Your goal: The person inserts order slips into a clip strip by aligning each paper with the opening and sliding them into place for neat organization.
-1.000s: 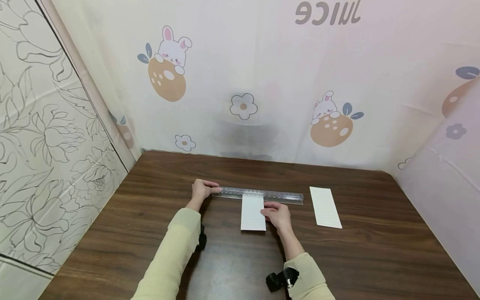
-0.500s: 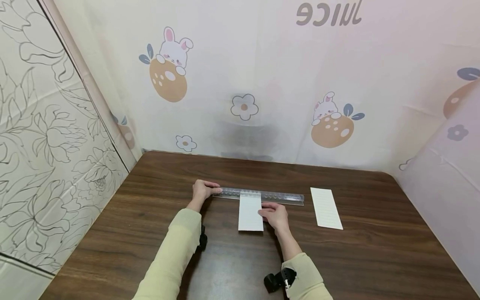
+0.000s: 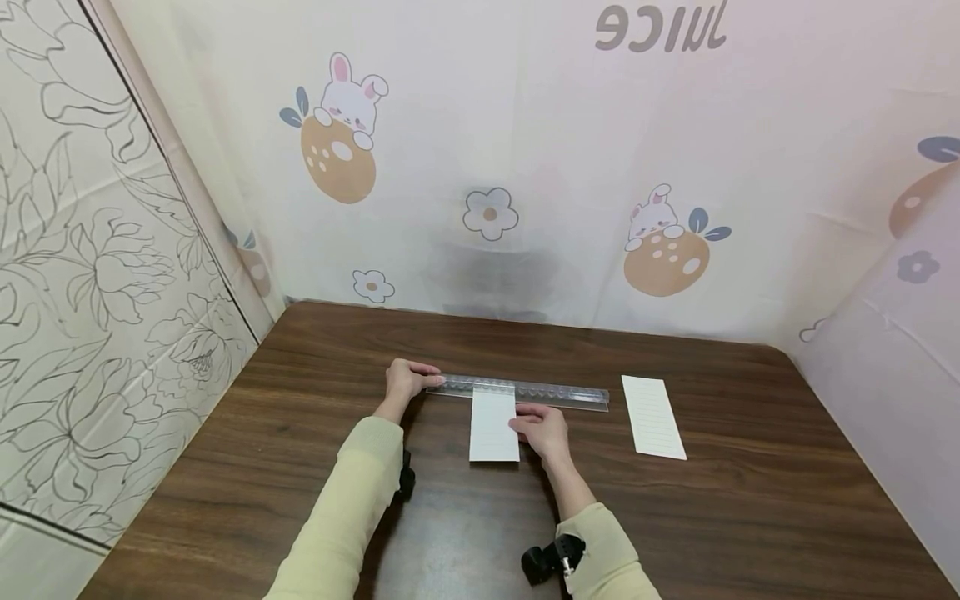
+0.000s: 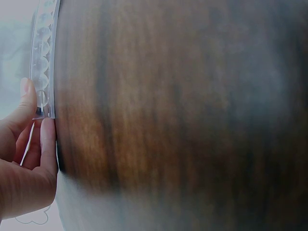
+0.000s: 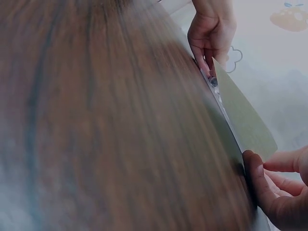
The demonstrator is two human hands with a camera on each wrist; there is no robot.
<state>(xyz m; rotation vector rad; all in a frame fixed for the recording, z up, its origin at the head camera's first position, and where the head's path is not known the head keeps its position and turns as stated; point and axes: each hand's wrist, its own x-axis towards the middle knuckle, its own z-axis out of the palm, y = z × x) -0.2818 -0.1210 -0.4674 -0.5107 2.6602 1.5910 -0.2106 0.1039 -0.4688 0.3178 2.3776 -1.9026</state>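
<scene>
A clear plastic ticket rail [image 3: 558, 394] with a row of round balls along it lies across the table. My left hand [image 3: 406, 380] pinches its left end, thumb on one side and fingers on the other in the left wrist view. One white lined slip of paper [image 3: 493, 427] has its far edge at the rail, left of the rail's middle, and its near end stands off the tabletop. My right hand [image 3: 543, 428] pinches that slip by its right edge. From the right wrist view, the slip [image 5: 245, 118] tilts up from the rail between both hands.
A second white lined slip [image 3: 653, 417] lies flat to the right of the rail. The brown wood-grain table [image 3: 750, 500] backs onto a curtain [image 3: 555, 167] printed with rabbits and flowers. A flowered panel [image 3: 105, 275] stands on the left.
My right hand and the slip it pinches have moved left along the rail. My left hand and the rail have stayed in place.
</scene>
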